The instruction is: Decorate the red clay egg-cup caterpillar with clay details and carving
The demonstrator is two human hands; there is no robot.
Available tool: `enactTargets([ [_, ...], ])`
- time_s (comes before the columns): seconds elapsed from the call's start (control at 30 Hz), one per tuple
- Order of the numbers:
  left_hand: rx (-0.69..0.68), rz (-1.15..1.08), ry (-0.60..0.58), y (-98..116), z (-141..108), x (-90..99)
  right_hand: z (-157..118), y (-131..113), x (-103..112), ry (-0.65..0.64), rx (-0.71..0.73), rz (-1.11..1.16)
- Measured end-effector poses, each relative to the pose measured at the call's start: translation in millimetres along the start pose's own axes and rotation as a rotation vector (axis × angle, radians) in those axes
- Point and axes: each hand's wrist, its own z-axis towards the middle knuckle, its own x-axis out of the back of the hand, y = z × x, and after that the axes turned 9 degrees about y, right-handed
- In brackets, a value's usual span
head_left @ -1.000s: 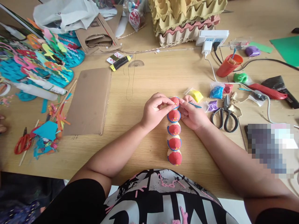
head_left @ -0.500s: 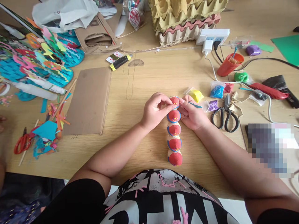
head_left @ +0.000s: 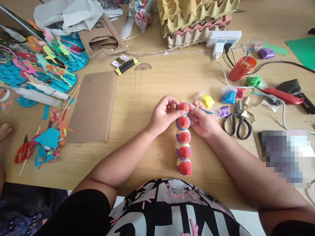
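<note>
A strip of egg-carton cups (head_left: 184,152) lies lengthwise in front of me, its domes coated red with blue edging and small yellow dots. My left hand (head_left: 164,115) pinches the farthest cup, thumb on its near face and fingers around its left side. On the other side of that cup, my right hand (head_left: 203,122) touches its edge with the thumb and fingertips. A thin blue clay tool (head_left: 206,111) is tucked in the right hand, its end sticking out to the right. The fingers' undersides are hidden.
Right of my hands lie yellow clay (head_left: 206,101), blue clay (head_left: 228,96), black-handled scissors (head_left: 237,121) and a red cup (head_left: 242,68). A cardboard sheet (head_left: 92,106) and paper scraps (head_left: 49,139) lie left. Egg trays (head_left: 194,19) are stacked behind. Another person's hand (head_left: 5,130) shows at the left edge.
My left fingers have shifted left from the top of the farthest cup to its side, uncovering more red. The other person's hand at the left edge shows more. My right hand stays put.
</note>
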Motion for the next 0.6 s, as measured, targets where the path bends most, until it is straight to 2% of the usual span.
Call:
enactTargets([
  [0.1,0.011,-0.047,0.042,-3.8,2.6,2.1,0.8,-0.9,1.1,0.014,0.014,-0.003],
  [0.17,0.081,-0.076,0.067,-5.3,3.1,3.0,1.4,-1.6,1.7,0.026,0.027,-0.010],
  [0.3,0.311,-0.213,-0.016,-4.9,1.5,2.7,1.5,-2.2,1.2,0.025,0.052,-0.017],
  [0.4,0.423,-0.323,-0.064,-4.9,1.0,1.9,0.0,-1.9,-0.9,0.026,0.075,-0.046],
  [0.6,0.465,-0.344,-0.018,-9.4,2.4,2.9,-3.0,-2.8,-4.0,-0.007,0.137,-0.097],
])
